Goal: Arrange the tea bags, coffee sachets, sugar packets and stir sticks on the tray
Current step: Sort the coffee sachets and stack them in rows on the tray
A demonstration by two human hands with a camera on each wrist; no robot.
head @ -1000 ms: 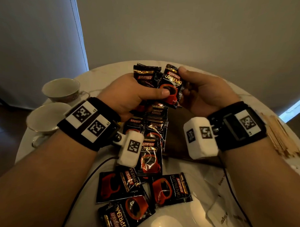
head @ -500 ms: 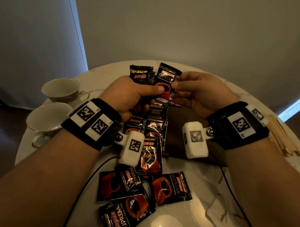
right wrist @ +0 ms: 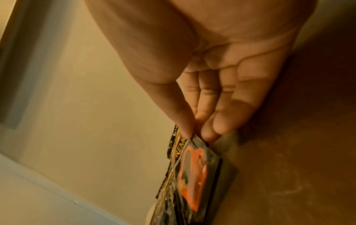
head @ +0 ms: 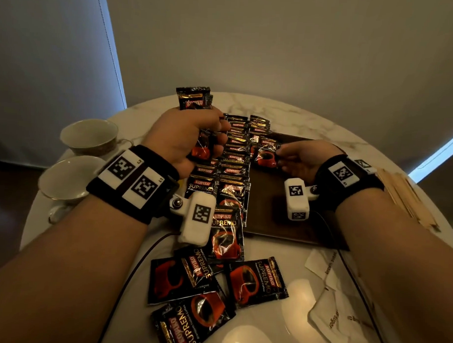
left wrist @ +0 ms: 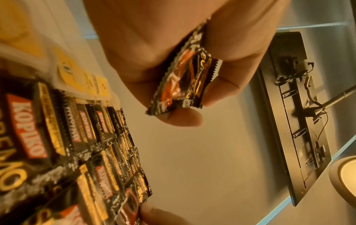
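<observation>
A small bunch of coffee sachets (head: 196,124) is gripped upright in the left hand (head: 185,136), the fingers curled round it and the tops standing clear above the fist; how many are in the bunch cannot be told, though at least 2 tops are seen. In the left wrist view the lower end of this bunch (left wrist: 183,82) is seen squeezed between thumb and fingers. A single sachet (head: 266,153) is pinched at its edge by the thumb and fingertips of the right hand (head: 301,160), and it is laid at the right side of the overlapping rows of sachets (head: 233,171) on the dark wooden tray (head: 282,224). In the right wrist view the pinched sachet (right wrist: 192,179) appears to rest against the tray, though the picture is blurred. 4 more sachets (head: 211,294) are scattered on the marble surface (head: 312,118) nearer the person, off the tray. White sugar packets (head: 328,303) are lying at the right front of the surface, and a pile of wooden stir sticks (head: 404,193) is lying right of the tray. 2 cups (head: 74,171) are placed at the left edge.
</observation>
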